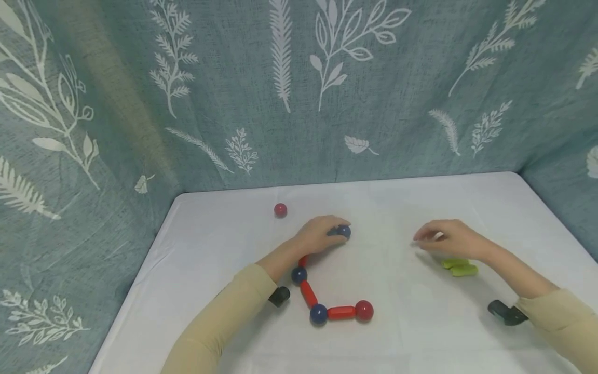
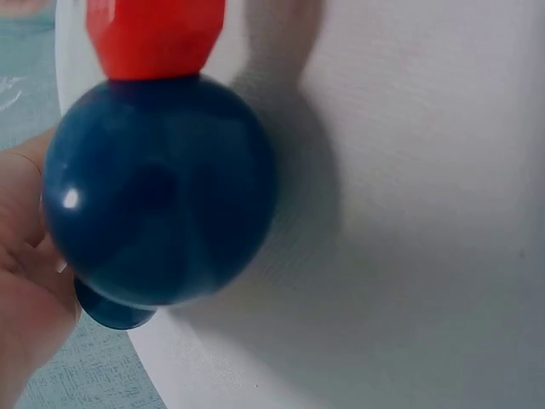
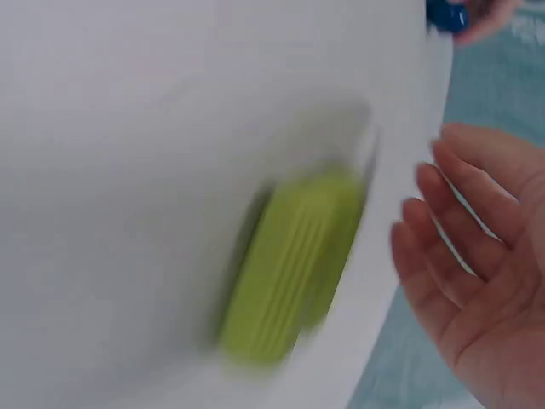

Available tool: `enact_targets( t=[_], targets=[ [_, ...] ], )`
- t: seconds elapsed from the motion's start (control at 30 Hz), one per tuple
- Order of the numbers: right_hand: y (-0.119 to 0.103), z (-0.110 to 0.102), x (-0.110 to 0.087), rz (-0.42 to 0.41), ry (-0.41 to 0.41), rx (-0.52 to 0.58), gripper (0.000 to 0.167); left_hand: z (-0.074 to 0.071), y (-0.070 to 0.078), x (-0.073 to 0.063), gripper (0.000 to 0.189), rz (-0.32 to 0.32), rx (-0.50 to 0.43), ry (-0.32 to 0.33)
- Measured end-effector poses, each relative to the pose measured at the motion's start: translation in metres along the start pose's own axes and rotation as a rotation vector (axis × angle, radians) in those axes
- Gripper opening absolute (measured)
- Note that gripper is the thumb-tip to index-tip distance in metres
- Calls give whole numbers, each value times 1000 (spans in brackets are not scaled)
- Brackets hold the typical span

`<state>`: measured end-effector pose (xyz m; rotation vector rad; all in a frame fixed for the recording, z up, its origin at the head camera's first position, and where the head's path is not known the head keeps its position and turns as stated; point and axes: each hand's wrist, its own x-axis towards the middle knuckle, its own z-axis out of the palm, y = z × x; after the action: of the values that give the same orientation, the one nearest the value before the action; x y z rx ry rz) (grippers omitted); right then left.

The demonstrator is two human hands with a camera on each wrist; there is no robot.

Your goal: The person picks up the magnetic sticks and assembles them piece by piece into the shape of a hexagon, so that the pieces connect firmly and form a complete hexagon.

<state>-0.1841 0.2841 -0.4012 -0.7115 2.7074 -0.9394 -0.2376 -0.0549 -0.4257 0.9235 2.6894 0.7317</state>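
In the head view, my left hand (image 1: pixel 321 234) curls its fingers and thumb around a blue ball (image 1: pixel 344 231); a darker blue piece shows beside it, partly hidden by the hand. Under that wrist runs a zigzag chain: a red rod partly covered, a blue ball (image 1: pixel 299 275), a red rod (image 1: pixel 309 294), another blue ball (image 1: pixel 318 314), a red rod (image 1: pixel 341 312) and a red ball (image 1: pixel 364 311). My right hand (image 1: pixel 449 238) holds nothing, its fingers loosely bent. Two lime-green rods (image 1: pixel 464 270) lie side by side just under its wrist, ridged in the right wrist view.
A lone red ball (image 1: pixel 280 210) lies toward the back of the white-covered table (image 1: pixel 402 343), beyond the left hand. Green cloth (image 1: pixel 374 98) with white leaf prints hangs behind and at both sides. Dark wrist devices sit beneath both beige sleeves.
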Motion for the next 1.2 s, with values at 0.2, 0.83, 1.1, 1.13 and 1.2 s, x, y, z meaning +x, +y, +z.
enact_targets(
  t=[0.2,0.83,1.1,1.13,1.2],
  targets=[
    [22,-14,-37,124,-90,-72,26,1,-1,0,44,-6,14,3],
    [-4,27,9,10,27,-33,18,0,0,-3,44,-17,22,5],
    [-28,54,59,16,49,-9,18,2,-3,-3,44,-17,14,14],
    [-30,57,63,22,51,-8,18,2,-3,-3,44,-19,13,12],
    [-34,61,70,25,53,-4,18,3,-2,-4,44,-23,6,11]
  ],
)
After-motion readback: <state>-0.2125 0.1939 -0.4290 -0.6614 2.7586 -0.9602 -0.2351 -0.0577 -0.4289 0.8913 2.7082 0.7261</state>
